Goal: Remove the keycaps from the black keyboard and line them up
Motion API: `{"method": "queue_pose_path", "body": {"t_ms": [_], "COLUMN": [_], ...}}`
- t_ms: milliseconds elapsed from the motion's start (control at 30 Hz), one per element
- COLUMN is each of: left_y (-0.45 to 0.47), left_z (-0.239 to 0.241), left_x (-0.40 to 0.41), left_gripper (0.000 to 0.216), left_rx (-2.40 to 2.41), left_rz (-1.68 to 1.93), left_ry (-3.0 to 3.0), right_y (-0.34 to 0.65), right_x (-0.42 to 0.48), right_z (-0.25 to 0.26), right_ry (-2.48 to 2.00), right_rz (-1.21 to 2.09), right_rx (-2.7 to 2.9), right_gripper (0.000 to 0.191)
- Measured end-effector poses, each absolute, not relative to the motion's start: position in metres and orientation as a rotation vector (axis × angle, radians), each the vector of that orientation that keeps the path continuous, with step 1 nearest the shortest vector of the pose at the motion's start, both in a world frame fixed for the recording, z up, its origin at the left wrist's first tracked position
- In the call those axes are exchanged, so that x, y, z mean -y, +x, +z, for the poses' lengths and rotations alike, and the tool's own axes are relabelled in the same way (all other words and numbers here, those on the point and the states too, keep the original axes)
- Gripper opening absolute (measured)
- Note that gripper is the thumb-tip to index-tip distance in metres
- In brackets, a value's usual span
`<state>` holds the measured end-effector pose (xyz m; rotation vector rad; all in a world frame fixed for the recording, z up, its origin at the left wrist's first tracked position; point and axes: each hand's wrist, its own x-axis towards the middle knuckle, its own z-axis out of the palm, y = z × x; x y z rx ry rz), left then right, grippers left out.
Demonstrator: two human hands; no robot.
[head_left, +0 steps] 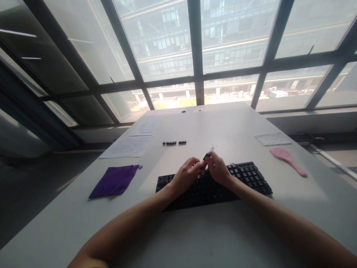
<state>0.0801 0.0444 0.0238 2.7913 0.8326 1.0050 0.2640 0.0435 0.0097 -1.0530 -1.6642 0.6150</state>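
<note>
Over the upper middle of a black keyboard (pixel 192 191), both hands come together. My right hand (pixel 219 169) is closed around a small black keycap puller (pixel 206 156), whose thin pale wire ends stick out beyond the fingers. Close against it, my left hand (pixel 186 174) is pinched, fingertips meeting the right hand's; whatever sits between them is dark and mostly hidden. Behind the keyboard, several loose black keycaps (pixel 170 143) lie in a short row on the white table. The hands and forearms cover part of the keys.
A purple drawstring pouch (pixel 114 181) lies at left, with paper sheets (pixel 128 146) behind it. On the right are a pink hairbrush (pixel 287 159) and a flat, whitish packet (pixel 272 139). Large windows stand beyond the white table (pixel 217 126).
</note>
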Motion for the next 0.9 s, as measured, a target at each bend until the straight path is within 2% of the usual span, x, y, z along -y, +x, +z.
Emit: {"method": "queue_pose_path", "body": {"t_ms": [167,333,567,733,900], "left_y": [0.074,0.057,0.047,0.049,0.049], "left_z": [0.033,0.039,0.024,0.017,0.011], "left_x": [-0.056,-0.132,-0.230,-0.260,-0.274], "left_gripper": [0.011,0.021,0.012,0.024,0.016], "left_rx": [-0.911,-1.088,-1.171,-1.232,-1.293], "left_rz": [1.089,1.079,0.705,0.532,0.499], "left_ry": [2.701,2.497,2.756,2.781,2.717], "right_y": [0.263,0.263,0.262,0.263,0.263], "right_x": [-0.045,-0.048,-0.047,-0.047,-0.048], "right_z": [0.010,0.007,0.009,0.009,0.008], "right_ry": [-1.044,-1.055,-1.066,-1.058,-1.051], "right_rz": [0.691,0.696,0.735,0.743,0.763], "right_rx": [1.550,1.513,1.501,1.499,1.510], "right_gripper": [0.016,0.017,0.017,0.017,0.015]}}
